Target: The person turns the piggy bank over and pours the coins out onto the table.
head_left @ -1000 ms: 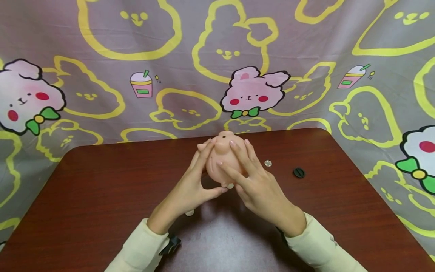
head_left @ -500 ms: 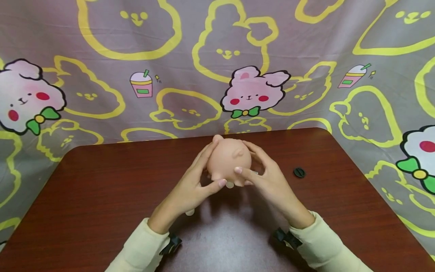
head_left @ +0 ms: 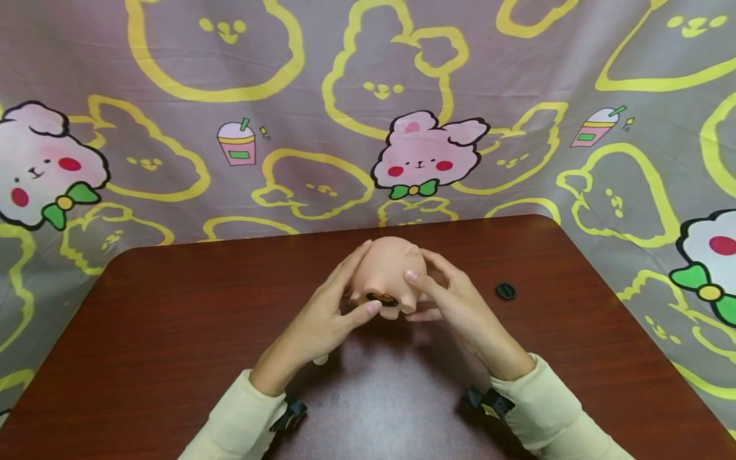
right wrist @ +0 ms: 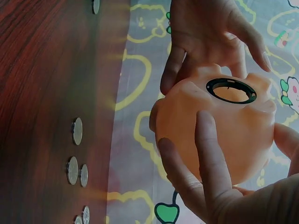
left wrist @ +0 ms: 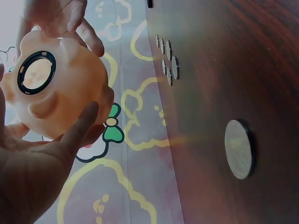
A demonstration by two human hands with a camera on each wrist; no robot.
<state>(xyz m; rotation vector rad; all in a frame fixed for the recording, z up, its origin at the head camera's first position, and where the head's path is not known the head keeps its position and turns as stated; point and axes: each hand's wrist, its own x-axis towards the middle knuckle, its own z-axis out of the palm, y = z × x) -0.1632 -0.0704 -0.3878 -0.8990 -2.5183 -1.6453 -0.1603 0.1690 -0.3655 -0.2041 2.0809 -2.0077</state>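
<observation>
A pinkish piggy bank [head_left: 388, 259] is held above the table between both hands. Its belly hole, rimmed by a black ring [right wrist: 210, 85], has no cover on it and faces partly toward the person in the head view. My left hand [head_left: 324, 319] grips the bank's left side, thumb near the hole. On the other side, my right hand [head_left: 466, 303] holds it with the thumb in front and fingers behind. In the right wrist view, two of its fingers [right wrist: 212, 154] lie along the bank's round side. The snout and face are hidden in the head view.
A round black plug [head_left: 506, 291] lies on the brown table [head_left: 172, 332] at the right. One coin [left wrist: 238, 149] lies close by the left wrist, and several coins [right wrist: 77, 130] lie farther off under the bank. A patterned cloth [head_left: 322, 115] hangs behind the table.
The bank has been turned over between the hands: first its slot, then its tail, now its belly hole faces the person. My right hand has shifted from its front to its right side.
</observation>
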